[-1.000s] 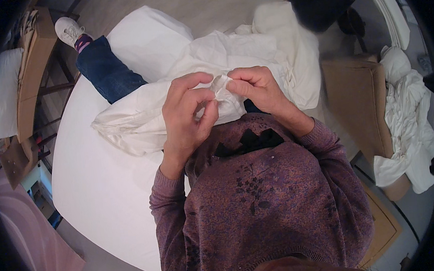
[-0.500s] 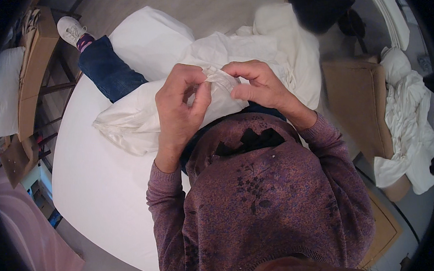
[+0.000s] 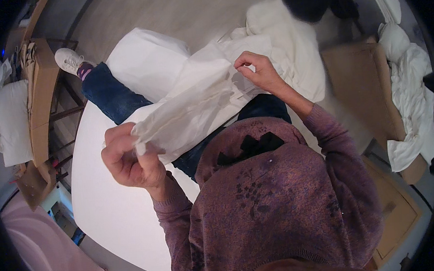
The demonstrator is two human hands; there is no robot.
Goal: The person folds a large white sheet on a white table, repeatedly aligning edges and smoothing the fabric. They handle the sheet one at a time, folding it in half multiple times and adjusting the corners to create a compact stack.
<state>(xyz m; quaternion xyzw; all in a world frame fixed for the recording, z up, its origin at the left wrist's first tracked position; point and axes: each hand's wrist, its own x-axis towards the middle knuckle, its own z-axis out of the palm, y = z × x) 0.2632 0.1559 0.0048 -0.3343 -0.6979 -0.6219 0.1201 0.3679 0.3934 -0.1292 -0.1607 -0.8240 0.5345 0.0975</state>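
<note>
A thin white cloth (image 3: pixel 191 114) is drawn out across my lap, one edge stretched in a slanting line between my two hands. Low on the left, my left hand (image 3: pixel 132 159) is closed on a gathered end of it, the fabric poking out between thumb and fingers. My right hand (image 3: pixel 260 73) sits farther away, pinching the cloth near its other end with thumb and forefinger. Loose folds hang beneath the stretched part, over my blue trousers (image 3: pixel 119 94). What lies inside the right pinch is mostly hidden by the fingers.
Under the cloth is a white rounded surface (image 3: pixel 115 209). More white fabric (image 3: pixel 286 48) bunches beyond my right hand. To the right stand a brown padded block (image 3: pixel 361 86) and crumpled white cloth (image 3: pixel 411 101). Cardboard (image 3: pixel 41 103) and a white pillow (image 3: pixel 14 121) are at the left, pink fabric (image 3: pixel 41 243) below.
My hands were close together over the cloth. Now the left has pulled toward me and left, the right is slightly farther away, and the cloth is stretched between them. The view has shifted a little.
</note>
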